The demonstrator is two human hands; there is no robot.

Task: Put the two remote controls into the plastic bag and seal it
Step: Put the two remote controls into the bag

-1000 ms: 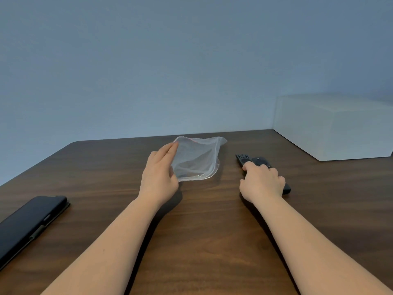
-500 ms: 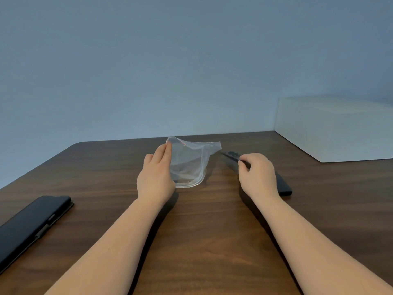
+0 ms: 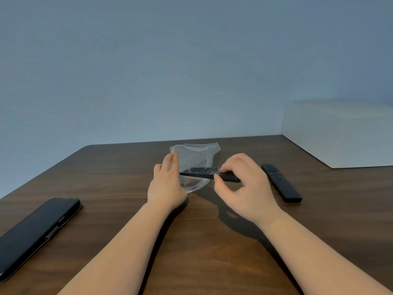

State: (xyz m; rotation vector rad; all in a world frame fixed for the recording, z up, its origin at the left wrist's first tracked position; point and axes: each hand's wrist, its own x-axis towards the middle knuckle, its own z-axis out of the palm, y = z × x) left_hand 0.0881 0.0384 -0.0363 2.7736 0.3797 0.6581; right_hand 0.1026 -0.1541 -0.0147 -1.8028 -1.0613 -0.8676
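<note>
My left hand (image 3: 167,184) holds the clear plastic bag (image 3: 194,158) upright by its left edge, its mouth lined with a thin red strip. My right hand (image 3: 244,186) pinches one end of a black remote control (image 3: 202,172) with many small buttons. That remote lies level, and its far end reaches across the bag; I cannot tell whether it is inside. A second, slimmer black remote control (image 3: 280,183) lies flat on the table to the right of my right hand, untouched.
A black phone in a case (image 3: 36,228) lies at the table's left front. A large white box (image 3: 340,133) stands at the back right corner. The dark wooden table (image 3: 204,241) meets a blue-grey wall behind.
My right hand lifted the buttoned remote off the table and carried it left to the bag, uncovering the slimmer remote. My left hand raised the bag's left edge.
</note>
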